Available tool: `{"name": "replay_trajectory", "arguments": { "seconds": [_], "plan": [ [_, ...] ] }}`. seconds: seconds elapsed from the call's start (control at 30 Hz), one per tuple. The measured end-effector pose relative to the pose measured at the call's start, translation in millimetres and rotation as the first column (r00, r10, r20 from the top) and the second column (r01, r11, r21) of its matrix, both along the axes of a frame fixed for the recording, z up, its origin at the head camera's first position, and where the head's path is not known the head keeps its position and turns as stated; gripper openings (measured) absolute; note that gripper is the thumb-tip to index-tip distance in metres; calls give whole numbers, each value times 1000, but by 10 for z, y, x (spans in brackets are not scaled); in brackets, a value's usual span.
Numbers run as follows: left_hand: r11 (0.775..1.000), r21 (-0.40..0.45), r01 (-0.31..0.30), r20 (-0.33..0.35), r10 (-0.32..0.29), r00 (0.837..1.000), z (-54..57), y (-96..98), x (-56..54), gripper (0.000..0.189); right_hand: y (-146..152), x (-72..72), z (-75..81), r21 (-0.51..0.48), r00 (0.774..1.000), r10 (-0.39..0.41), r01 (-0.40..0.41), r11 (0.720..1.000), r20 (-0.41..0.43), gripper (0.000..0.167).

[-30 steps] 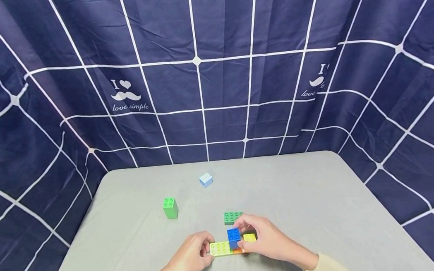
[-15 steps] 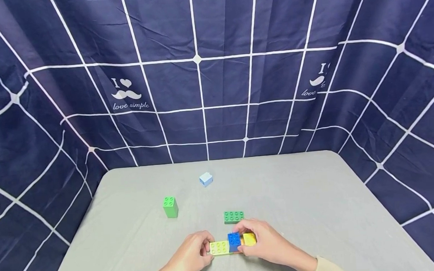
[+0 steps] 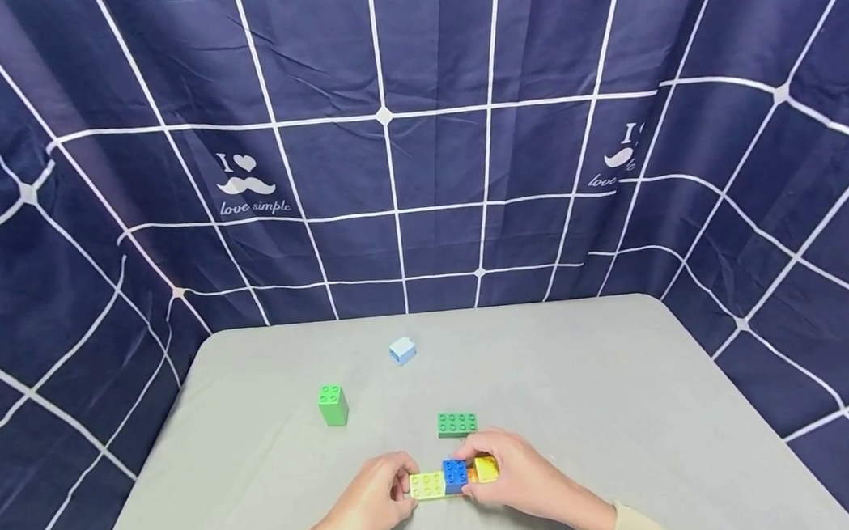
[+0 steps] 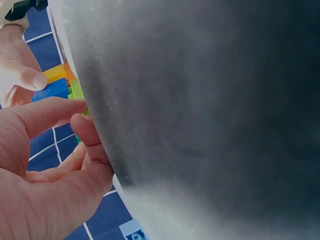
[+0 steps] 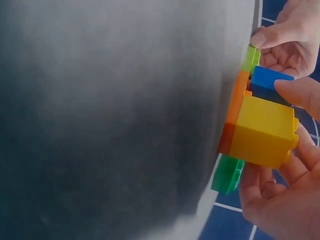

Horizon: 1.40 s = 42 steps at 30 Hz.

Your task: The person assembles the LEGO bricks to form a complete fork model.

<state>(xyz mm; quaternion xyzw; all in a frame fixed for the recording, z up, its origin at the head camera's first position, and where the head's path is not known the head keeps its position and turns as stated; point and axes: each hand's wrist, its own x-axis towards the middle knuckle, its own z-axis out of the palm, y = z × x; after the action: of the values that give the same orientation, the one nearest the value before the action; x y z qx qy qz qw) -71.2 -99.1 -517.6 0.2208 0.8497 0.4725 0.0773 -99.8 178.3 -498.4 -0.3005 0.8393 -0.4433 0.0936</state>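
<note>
My left hand [image 3: 376, 495] holds the left end of a lime-green toy brick [image 3: 427, 485] on the table. My right hand [image 3: 513, 474] pinches a blue brick [image 3: 455, 475] between thumb and fingers. That blue brick sits on top of the row, where the lime brick meets an orange brick [image 5: 234, 112]; whether it is pressed fully down I cannot tell. A yellow brick [image 5: 265, 131] stands on the orange one, within the curve of my right hand. In the left wrist view, my fingers partly hide the lime brick [image 4: 76, 90].
Just behind the row lies a dark green brick [image 3: 457, 423]. Farther back are a tall bright green brick [image 3: 333, 406] and a light blue brick [image 3: 403, 351] on the grey table [image 3: 584, 369]. A dark blue gridded curtain [image 3: 331, 173] surrounds the table's back and sides.
My right hand has lowered the blue brick onto the lime and orange row, and it has shifted slightly left. The left hand has stayed in place on the lime brick.
</note>
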Motion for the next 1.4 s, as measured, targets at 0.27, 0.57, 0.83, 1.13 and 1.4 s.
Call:
{"name": "replay_trajectory", "arguments": {
  "seconds": [0.27, 0.57, 0.83, 1.13, 1.4],
  "plan": [
    [1000, -5, 6, -5, -6, 1000, 37, 30, -18, 28, 8, -10, 41, 42, 999, -28, 29, 999, -42, 31],
    [999, 35, 34, -47, -32, 998, -105, -39, -45, 24, -25, 9, 19, 37, 1000, -17, 17, 999, -11, 31],
    [1000, 23, 21, -31, -20, 999, -45, -14, -36, 26, -7, 1, 42, 65, 999, 37, -35, 997, -34, 29],
    [1000, 20, 16, 60, -17, 998, 76, -22, -38, 28, 13, -60, 45, 16, 997, 64, -65, 998, 42, 23],
    [998, 25, -59, 51, 57, 997, 161, -91, -89, 25, 23, -81, 9, 0, 996, 38, -38, 999, 80, 21]
  ]
}}
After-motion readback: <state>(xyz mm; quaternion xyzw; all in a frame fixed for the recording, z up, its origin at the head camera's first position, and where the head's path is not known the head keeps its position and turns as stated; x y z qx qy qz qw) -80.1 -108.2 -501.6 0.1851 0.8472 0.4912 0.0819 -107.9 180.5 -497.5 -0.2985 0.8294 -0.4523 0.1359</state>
